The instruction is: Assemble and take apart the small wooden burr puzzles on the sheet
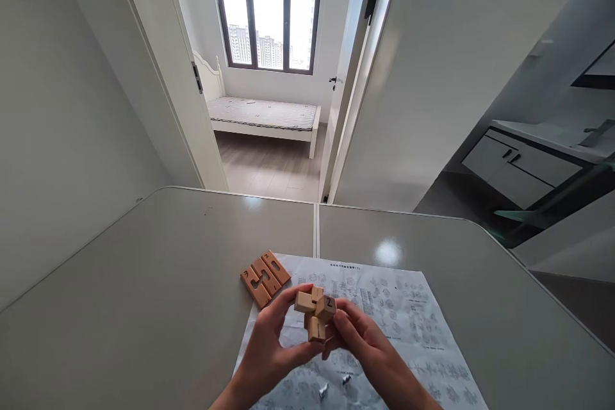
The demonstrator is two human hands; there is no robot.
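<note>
A light wooden burr puzzle (316, 312), made of interlocking blocks, is held up between both hands above a printed sheet. One block end carries a dark "2". My left hand (277, 336) grips it from the left, fingers at the top and thumb below. My right hand (358, 333) closes on its right side, with the thumb near the numbered block. Some of the right fingers are hidden behind the puzzle. Just beyond my left hand lie reddish-brown wooden pieces (266, 278) with numbers and cut-out slots, side by side, partly at the sheet's corner.
The creased instruction sheet (408, 307) with small diagrams covers the table's near middle. Two small silvery scraps (323, 391) lie on it. The glossy grey table (144, 295) has a seam down its middle. Past its far edge are a doorway, a bed (264, 112) and a window.
</note>
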